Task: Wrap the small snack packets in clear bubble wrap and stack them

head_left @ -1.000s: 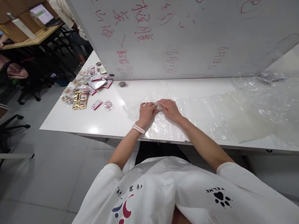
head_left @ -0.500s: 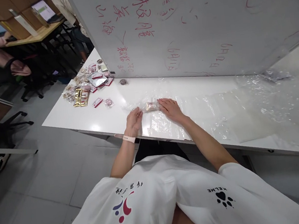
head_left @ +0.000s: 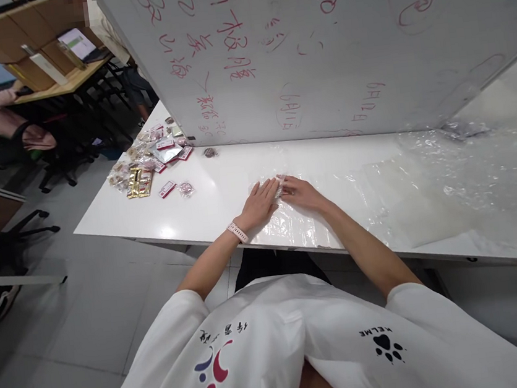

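Both hands lie on a white counter (head_left: 203,200), meeting at its near-middle part over a small wrapped packet (head_left: 279,186); the left hand (head_left: 261,198) lies flat with its fingers stretched out and close together, pressing down on the clear plastic film (head_left: 289,221) just left of the packet, its fingertips touching the packet's left end; a pale watch band (head_left: 237,232) circles that wrist; the right hand (head_left: 302,191) comes in from the right, fingers bent, pinching the film at the packet's right end. The packet is mostly hidden between the two hands, so its contents cannot be told; it sits on the film, not on the bare counter.

The film runs on to the right across the counter, growing crumpled and glossy toward the far right (head_left: 480,175); a whiteboard (head_left: 315,38) with red writing stands upright along the far edge of the counter, just beyond the hands.

At the far left end of the counter, well apart from the hands, lies a heap of small snack packets (head_left: 152,159), among them gold-wrapped bars (head_left: 139,181); a single round dark sweet (head_left: 209,153) lies by the foot of the whiteboard; farther left, beyond the counter, stand office chairs (head_left: 19,227) and a wooden desk (head_left: 59,83).
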### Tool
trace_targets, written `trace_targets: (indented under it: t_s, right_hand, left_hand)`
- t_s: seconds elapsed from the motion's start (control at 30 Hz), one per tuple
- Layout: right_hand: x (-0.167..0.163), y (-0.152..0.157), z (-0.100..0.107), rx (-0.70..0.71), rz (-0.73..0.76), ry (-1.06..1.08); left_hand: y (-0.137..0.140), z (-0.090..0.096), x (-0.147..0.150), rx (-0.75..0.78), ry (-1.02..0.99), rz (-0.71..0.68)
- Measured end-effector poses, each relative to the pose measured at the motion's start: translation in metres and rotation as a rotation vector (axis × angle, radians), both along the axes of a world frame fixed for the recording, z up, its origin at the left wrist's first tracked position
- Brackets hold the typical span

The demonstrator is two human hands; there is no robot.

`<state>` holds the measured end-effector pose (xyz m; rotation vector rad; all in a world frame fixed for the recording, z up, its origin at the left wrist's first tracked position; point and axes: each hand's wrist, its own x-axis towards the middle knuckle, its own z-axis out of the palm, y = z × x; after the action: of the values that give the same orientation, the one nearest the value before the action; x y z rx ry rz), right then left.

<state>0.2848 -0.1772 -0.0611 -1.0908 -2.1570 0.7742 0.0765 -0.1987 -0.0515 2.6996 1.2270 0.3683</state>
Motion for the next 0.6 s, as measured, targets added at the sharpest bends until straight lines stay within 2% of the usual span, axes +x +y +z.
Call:
trace_targets:
  t_s: [0.1,0.17,0.27,0.37,0.43,0.5,0.6]
  right_hand:
    - [0.011,-0.002,0.002,0.078,-0.021,-0.062]
    - [0.013,0.002,0.004,0.099,-0.025,-0.118]
    - [0.009,0.021,0.013,0.029,-0.068,-0.13]
    - [0.002,0.049,0.023,-0.111,-0.208,-0.158]
    - [-0.005,0.067,0.027,-0.177,-0.319,-0.199]
    - [-0.014,0.08,0.027,-0.201,-0.404,-0.228]
    - [-0.024,0.086,0.023,-0.175,-0.513,-0.258]
  left_hand:
    - [0.01,-0.004,-0.007,0.011,-0.049,0.018]
    - [0.025,0.0,-0.008,-0.012,-0.071,0.042]
    - [0.059,0.015,-0.008,-0.115,-0.033,0.082]
    - [0.093,0.031,-0.003,-0.159,0.027,0.171]
    - [0.106,0.033,0.003,-0.073,0.021,0.276]
    - [0.108,0.027,0.009,0.039,-0.004,0.325]
    - [0.096,0.007,0.01,0.125,-0.046,0.231]
